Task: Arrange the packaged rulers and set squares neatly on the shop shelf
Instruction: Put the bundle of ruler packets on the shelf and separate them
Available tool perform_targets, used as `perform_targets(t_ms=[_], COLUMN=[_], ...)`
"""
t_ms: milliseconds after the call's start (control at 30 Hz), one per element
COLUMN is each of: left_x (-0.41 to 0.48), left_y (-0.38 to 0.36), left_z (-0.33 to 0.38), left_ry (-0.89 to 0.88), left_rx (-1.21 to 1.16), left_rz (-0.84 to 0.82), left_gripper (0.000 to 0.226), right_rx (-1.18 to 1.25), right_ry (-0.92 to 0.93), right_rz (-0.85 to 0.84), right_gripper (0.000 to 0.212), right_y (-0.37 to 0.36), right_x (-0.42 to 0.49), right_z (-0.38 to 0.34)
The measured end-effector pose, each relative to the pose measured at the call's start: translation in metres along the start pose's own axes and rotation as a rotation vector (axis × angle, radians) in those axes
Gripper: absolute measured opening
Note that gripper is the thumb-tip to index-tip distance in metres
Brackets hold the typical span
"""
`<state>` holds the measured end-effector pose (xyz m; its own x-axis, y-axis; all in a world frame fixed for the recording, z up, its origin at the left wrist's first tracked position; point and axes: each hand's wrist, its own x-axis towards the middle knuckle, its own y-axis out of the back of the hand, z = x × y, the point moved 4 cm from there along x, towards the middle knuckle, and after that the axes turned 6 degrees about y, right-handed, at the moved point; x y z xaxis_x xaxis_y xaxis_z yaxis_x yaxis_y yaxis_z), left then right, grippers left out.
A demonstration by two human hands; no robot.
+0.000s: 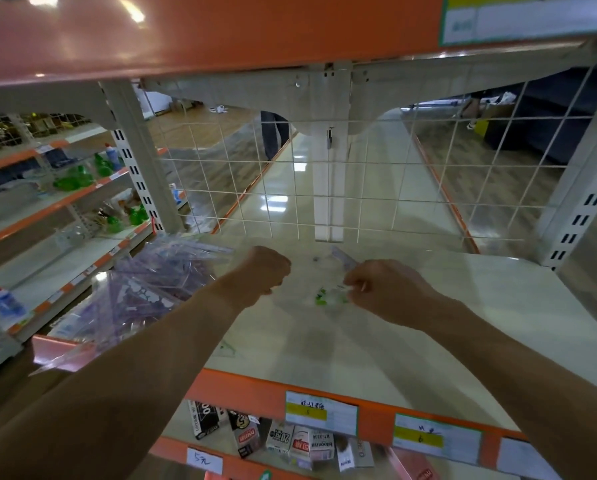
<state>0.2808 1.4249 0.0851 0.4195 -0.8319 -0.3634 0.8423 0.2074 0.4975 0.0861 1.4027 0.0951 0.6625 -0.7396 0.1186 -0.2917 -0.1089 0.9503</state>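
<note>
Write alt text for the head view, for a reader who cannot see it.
A right hand pinches a clear plastic pack printed green over a pale shelf with an orange front edge, while the left hand is curled beside it. Purple-tinted clear packs lie heaped at the left.

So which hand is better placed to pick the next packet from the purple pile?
Left, probably. The left hand sits beside the pile; the right hand is farther away and pinches a clear green-printed packet.

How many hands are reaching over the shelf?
2. The left hand is curled beside the purple packet pile; the right hand pinches a clear packet with green print. None seem hidden.
</note>
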Motion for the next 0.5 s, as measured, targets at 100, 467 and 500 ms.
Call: perform_targets(t_ms=[100,467,500], left_x=[-0.005,-0.009,-0.011], left_y=[-0.013,-0.047,-0.045], left_z=[-0.001,-0.006,-0.007], left_ry=[-0.107,-0.336,-0.331], left_rx=[0.206,0.717,0.704], left_rz=[-0.022,0.138,0.121], left_gripper=[0.013,0.014,0.015], right_rx=[0.036,-0.101,-0.093], right_ry=[-0.141,-0.129,-0.118], right_rz=[0.016,-0.084,-0.097], right_gripper=[0.026,0.025,0.024], right_y=[0.005,-0.021,-0.02], right_x=[-0.004,-0.001,0.001], right_z=[0.022,-0.002,-0.002])
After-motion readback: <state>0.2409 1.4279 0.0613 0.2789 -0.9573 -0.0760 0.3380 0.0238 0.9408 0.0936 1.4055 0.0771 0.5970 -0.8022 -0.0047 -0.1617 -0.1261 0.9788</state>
